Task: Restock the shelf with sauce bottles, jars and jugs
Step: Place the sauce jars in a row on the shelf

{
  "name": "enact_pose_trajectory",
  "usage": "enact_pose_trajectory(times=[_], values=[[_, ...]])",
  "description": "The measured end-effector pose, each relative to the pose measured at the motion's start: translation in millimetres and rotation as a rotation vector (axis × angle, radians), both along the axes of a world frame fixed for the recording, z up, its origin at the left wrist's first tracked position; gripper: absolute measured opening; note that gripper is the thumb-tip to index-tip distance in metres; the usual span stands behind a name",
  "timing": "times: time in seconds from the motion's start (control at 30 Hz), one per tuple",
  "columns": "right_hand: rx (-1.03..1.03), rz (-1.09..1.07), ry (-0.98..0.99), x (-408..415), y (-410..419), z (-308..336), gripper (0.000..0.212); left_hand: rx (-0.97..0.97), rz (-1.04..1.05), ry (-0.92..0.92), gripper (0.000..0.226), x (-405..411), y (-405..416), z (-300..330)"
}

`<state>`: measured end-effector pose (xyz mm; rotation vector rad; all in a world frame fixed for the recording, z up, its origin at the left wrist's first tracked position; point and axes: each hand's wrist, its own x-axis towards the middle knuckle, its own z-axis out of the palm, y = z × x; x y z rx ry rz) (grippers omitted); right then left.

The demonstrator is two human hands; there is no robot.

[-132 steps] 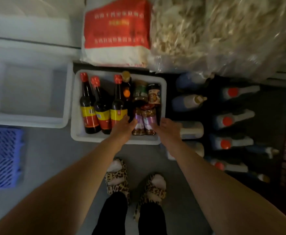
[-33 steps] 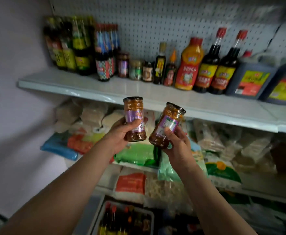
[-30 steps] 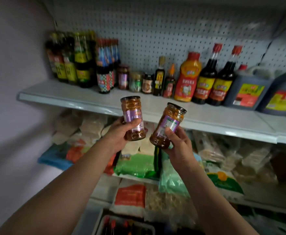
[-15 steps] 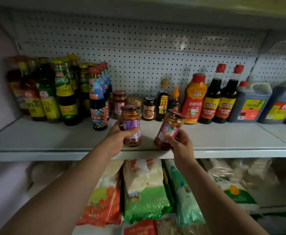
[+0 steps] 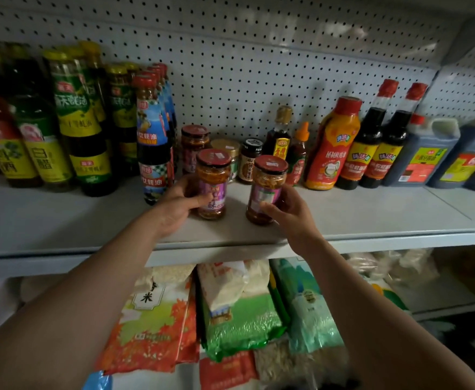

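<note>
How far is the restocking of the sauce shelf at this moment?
Done: many bottles, jars and jugs already stand along the back of the shelf. In hand: the left hand grips one purple-label jar and the right hand grips a second jar, both upright at the shelf front. Left: let go of both; whether more stock waits cannot be seen here.
</note>
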<state>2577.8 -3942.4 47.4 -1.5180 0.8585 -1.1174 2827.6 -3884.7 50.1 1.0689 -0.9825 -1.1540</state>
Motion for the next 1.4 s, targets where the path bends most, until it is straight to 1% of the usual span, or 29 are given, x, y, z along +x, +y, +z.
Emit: enact_pose_trajectory(times=[0.1,0.2,0.27,0.37,0.47,0.67,0.87,0.97,1.07,1.13,1.3,1.4], values=[[-0.029,0.045,0.037,-3.9,-6.1,-0.3,0.049,0.01,0.063,-0.04,0.065,-2.2,4.7,-1.0],[-0.019,0.067,0.056,-7.5,-9.9,-1.3,0.052,0.024,0.138,-0.216,0.065,-6.9,10.0,-0.3],[0.01,0.065,0.031,-7.9,-11.3,-2.6,0.055,0.026,0.223,-0.342,0.067,-14.3,13.1,1.7],[0.019,0.082,0.029,-8.7,-14.7,-5.2,0.053,0.03,0.355,-0.427,0.066,-22.4,12.9,6.0],[0.011,0.086,0.029,-9.6,-17.2,-6.6,0.051,0.054,0.435,-0.501,0.067,-22.8,7.4,7.2],[0.004,0.111,0.011,-12.1,-21.5,-9.6,0.052,0.081,0.507,-0.52,0.059,-20.9,-4.6,9.7],[-0.013,0.116,0.043,-13.6,-19.9,-8.0,0.047,0.104,0.577,-0.524,0.052,-24.2,-9.3,9.4],[-0.056,0.114,0.074,-11.1,-17.1,-5.6,0.045,0.041,0.627,-0.539,0.056,-25.9,2.4,15.0],[-0.072,0.131,0.109,-2.9,-12.6,-4.4,0.039,-0.11,0.73,-0.562,0.05,-30.9,25.5,27.8],[-0.094,0.162,0.151,10.4,-7.3,-5.7,0.039,-0.197,0.692,-0.57,0.047,-35.2,37.7,32.2],[-0.192,0.216,0.228,58.2,14.8,-4.0,0.041,-0.272,0.486,-0.645,0.05,-29.5,48.7,38.7],[-0.163,0.177,0.204,77.4,21.7,-7.0,0.044,-0.304,0.464,-0.776,0.047,-16.5,53.2,50.3]])
